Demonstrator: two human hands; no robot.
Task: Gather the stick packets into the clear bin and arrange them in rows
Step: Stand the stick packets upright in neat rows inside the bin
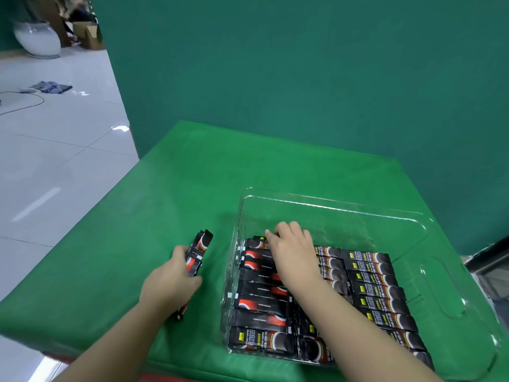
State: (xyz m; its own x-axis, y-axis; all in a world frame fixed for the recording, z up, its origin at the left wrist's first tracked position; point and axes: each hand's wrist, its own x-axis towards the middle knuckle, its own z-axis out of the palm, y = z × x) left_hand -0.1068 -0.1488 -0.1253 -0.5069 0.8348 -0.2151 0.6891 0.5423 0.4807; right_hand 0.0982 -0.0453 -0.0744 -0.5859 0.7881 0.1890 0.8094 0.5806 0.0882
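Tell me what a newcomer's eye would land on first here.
First, the clear bin on the green table, its near half lined with rows of black stick packets. Next, the right hand inside the bin on the far-left packet, and the left hand gripping a bundle of packets left of the bin.

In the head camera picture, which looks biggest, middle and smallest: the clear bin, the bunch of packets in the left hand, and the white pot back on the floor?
1. clear bin, by far the largest.
2. bunch of packets in the left hand and white pot: they look alike in size, and the pot stands much farther away, so I won't rank them.
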